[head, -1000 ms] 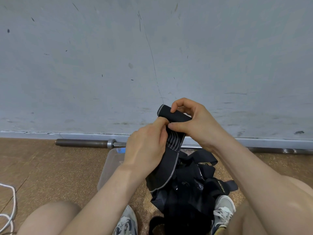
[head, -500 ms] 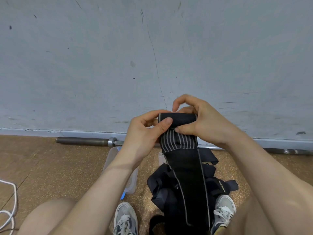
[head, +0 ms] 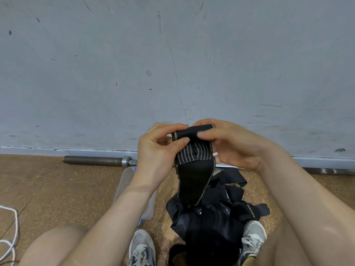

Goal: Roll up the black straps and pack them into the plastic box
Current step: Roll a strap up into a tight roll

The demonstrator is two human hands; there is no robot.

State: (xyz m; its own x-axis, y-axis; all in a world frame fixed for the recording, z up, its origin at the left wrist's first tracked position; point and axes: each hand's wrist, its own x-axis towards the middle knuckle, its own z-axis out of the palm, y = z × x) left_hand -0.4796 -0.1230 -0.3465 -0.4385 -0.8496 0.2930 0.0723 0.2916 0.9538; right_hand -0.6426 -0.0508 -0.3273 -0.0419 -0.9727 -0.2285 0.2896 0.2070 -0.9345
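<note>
A wide black strap (head: 194, 169) with a grey-striped section and pale edging hangs in front of me, its top end curled into a small roll. My left hand (head: 159, 150) pinches the roll's left side with thumb and fingers. My right hand (head: 232, 144) grips its right side, thumb laid across the top. Below, a tangled heap of black straps (head: 215, 214) lies on the floor between my shoes. The clear plastic box (head: 126, 181) sits on the floor to the left, mostly hidden behind my left forearm.
A steel barbell (head: 96, 160) lies along the foot of the grey wall (head: 134, 73). White cord (head: 11, 237) loops at the far left on the brown cork-like floor (head: 57, 189). My knees and grey sneakers (head: 142, 248) fill the bottom edge.
The strap turned from edge-on to flat-on a second ago. Since then both hands have kept curling its top end, and the hanging length below has become shorter.
</note>
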